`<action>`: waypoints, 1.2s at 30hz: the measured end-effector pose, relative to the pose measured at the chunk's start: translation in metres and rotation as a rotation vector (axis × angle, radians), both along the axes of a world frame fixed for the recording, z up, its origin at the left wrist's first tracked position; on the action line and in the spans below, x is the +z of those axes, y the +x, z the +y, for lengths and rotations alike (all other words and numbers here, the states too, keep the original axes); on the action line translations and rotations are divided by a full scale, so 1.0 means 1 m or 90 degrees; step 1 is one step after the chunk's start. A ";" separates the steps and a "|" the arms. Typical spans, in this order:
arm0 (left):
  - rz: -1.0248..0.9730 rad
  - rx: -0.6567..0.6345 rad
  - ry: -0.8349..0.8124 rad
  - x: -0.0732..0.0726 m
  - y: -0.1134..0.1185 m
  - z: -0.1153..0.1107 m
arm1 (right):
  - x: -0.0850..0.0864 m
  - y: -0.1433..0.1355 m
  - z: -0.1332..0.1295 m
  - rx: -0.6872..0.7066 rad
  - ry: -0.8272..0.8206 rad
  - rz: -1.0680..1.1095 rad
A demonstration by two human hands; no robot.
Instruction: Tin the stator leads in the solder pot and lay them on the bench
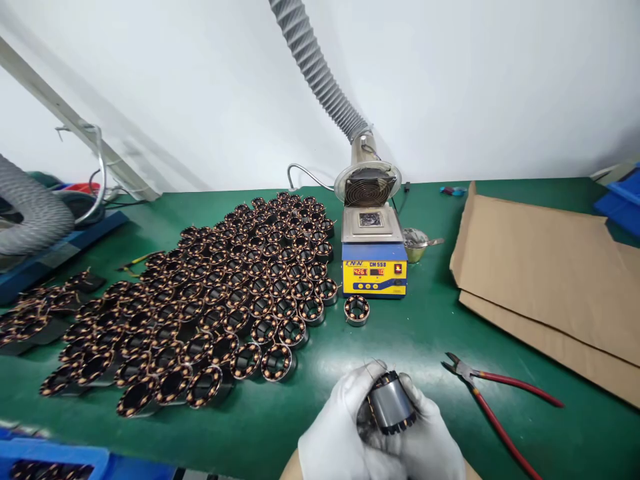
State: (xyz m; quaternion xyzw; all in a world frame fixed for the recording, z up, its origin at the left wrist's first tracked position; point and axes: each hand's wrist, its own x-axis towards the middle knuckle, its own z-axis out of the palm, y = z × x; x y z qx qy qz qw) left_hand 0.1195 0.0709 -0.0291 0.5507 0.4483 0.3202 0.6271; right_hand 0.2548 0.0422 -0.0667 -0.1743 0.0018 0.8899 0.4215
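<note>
Both of my hands wear white gloves and meet at the bottom centre of the head view. Between them is a motor stator (391, 402), a dark metal ring with black slotted edges, tilted on its side. My left hand (340, 427) grips its left side, with the thumb near the top and thin wire ends sticking up there. My right hand (433, 433) closes round the right side; some of its fingers are hidden behind the stator. A single stator (357, 311) stands on the green table ahead of my hands, in front of the blue and yellow solder pot (375, 270).
Many wound stators (215, 313) crowd the left of the table (400, 340). Red-handled cutters (470, 373) lie open at right, near cardboard sheets (545, 267). A fume hose (320, 67) hangs over the solder pot; a small bowl (416, 247) stands beside it. A blue bin (55, 453) is at lower left.
</note>
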 end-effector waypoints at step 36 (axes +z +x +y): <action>-0.268 0.366 -0.201 -0.016 0.004 0.011 | -0.023 -0.030 -0.008 -0.268 0.488 -1.033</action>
